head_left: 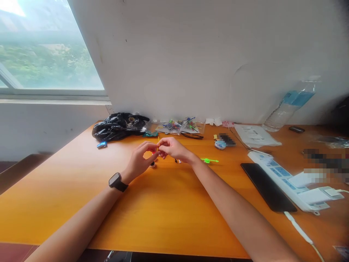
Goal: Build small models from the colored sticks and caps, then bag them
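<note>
Both my hands meet above the middle of the orange table [163,211]. My left hand [142,158], with a black watch on its wrist, pinches a thin yellow stick [158,145] that stands upright between the fingertips. My right hand [172,148] pinches the same small piece from the other side, and a bit of red shows between the fingers. A small dark round part [152,165] lies on the table just below my left hand. A green plastic arrow piece [209,160] lies to the right of my right wrist.
A black plastic bag [118,126] and clear bags of small coloured parts [178,126] lie at the back by the wall. A black phone [267,186], a white power strip [289,180], papers [255,135] and a water bottle [290,105] are at the right.
</note>
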The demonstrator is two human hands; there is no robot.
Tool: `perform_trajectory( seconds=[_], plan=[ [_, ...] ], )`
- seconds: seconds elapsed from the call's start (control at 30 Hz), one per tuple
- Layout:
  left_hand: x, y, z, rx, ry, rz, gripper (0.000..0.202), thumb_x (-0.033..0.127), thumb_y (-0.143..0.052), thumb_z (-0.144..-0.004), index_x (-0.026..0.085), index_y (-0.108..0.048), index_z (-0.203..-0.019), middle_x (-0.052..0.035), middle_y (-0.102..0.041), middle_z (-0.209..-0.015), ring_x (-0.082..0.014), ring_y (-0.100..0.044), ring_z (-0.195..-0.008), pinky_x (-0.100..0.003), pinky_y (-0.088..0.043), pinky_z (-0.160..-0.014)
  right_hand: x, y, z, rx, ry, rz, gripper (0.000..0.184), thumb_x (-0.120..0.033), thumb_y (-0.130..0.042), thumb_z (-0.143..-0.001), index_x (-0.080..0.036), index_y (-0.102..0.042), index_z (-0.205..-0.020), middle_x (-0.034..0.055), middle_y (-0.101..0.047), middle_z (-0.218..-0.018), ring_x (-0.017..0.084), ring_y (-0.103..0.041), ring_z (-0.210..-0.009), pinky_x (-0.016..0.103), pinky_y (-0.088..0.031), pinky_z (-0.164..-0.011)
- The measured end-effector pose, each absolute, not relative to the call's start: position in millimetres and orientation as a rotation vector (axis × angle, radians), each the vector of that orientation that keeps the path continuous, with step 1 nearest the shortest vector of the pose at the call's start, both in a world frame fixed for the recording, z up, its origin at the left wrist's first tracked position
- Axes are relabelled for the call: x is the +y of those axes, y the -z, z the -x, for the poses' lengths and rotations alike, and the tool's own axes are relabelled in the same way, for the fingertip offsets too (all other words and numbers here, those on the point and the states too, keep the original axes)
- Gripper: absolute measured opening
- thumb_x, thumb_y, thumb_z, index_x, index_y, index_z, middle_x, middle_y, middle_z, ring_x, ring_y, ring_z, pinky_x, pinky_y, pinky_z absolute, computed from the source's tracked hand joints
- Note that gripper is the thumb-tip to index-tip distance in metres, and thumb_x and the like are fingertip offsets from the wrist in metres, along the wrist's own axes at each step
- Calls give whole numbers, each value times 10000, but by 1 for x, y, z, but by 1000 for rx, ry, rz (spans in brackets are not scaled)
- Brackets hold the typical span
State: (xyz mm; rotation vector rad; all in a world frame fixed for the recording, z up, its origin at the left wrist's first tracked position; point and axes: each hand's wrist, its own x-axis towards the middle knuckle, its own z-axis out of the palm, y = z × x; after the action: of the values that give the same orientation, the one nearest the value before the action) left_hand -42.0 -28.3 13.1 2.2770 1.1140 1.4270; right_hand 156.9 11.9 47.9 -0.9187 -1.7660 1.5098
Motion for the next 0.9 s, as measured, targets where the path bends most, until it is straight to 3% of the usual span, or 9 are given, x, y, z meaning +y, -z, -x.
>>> perform_trajectory(
  seconds=[0.1, 0.3, 0.37, 0.47, 0.53, 0.63, 0.7, 0.77, 0.9],
  plan=[
    [-30, -15, 40, 1120, -1420, -2279, 153, 358, -702, -998, 222, -706, -1068, -47, -732, -972, -183, -710, -869, -346, -616, -831, 11, -47, -157, -1805, -1447, 923, 108, -172, -676, -846, -178, -622, -939, 1, -691, -721, 130, -675, -649, 219, -543, -613],
    [-30, -11, 42, 1087, -1343, -2164, 146, 358, -705, -967, 212, -693, -973, -52, -748, -983, -194, -738, -840, -336, -639, -741, 11, -40, -154, -1924, -1220, 1023, 171, -257, -682, -813, -216, -557, -921, -31, -640, -762, 110, -559, -609, 186, -374, -488],
    [-29, -9, 43, 1081, -1308, -2093, 164, 364, -718, -955, 209, -672, -980, -41, -751, -926, -199, -748, -800, -338, -640, -709, 15, -39, -158, -1928, -1212, 1035, 179, -257, -644, -840, -227, -560, -995, -39, -636, -755, 113, -544, -593, 193, -367, -487],
    [-31, -9, 42, 1068, -1273, -2119, 199, 362, -724, -956, 204, -678, -1067, -52, -759, -939, -203, -755, -821, -358, -641, -775, 24, -42, -171, -1975, -1221, 1127, 237, -232, -628, -854, -218, -589, -1087, -35, -635, -727, 127, -559, -586, 213, -397, -509],
    [-33, -9, 41, 1051, -1206, -2215, 174, 336, -707, -967, 214, -708, -1092, -64, -765, -995, -201, -745, -861, -360, -626, -816, 29, -46, -182, -2090, -1169, 1265, 201, -245, -678, -846, -192, -622, -1032, -21, -639, -702, 139, -586, -602, 225, -406, -532],
    [-36, -6, 39, 1022, -1037, -2311, 118, 323, -727, -943, 228, -748, -1010, -69, -748, -1007, -186, -711, -810, -326, -600, -735, 31, -53, -193, -2300, -1026, 1454, 197, -355, -720, -874, -177, -648, -922, 20, -687, -727, 165, -624, -643, 250, -396, -558],
    [-34, -3, 40, 1012, -962, -2343, 128, 344, -761, -917, 228, -756, -969, -78, -732, -998, -189, -695, -798, -328, -595, -721, 28, -56, -196, -2345, -903, 1531, 252, -410, -713, -894, -177, -665, -977, 62, -733, -841, 207, -666, -743, 275, -424, -613],
    [-30, 0, 43, 997, -958, -2404, 128, 354, -779, -910, 234, -755, -945, -86, -740, -1016, -224, -696, -908, -372, -602, -819, 24, -56, -196, -2361, -702, 1594, 349, -455, -725, -890, -172, -662, -1083, 129, -740, -1040, 284, -686, -957, 316, -471, -729],
    [-24, -2, 49, 1030, -1000, -2548, 95, 341, -761, -931, 256, -745, -892, -72, -753, -1203, -289, -621, -1177, -489, -544, -1023, 17, -52, -195, -2486, -381, 1681, 590, -615, -771, -826, -170, -634, -1188, 214, -607, -1350, 421, -527, -1320, 416, -481, -951]
  ],
)
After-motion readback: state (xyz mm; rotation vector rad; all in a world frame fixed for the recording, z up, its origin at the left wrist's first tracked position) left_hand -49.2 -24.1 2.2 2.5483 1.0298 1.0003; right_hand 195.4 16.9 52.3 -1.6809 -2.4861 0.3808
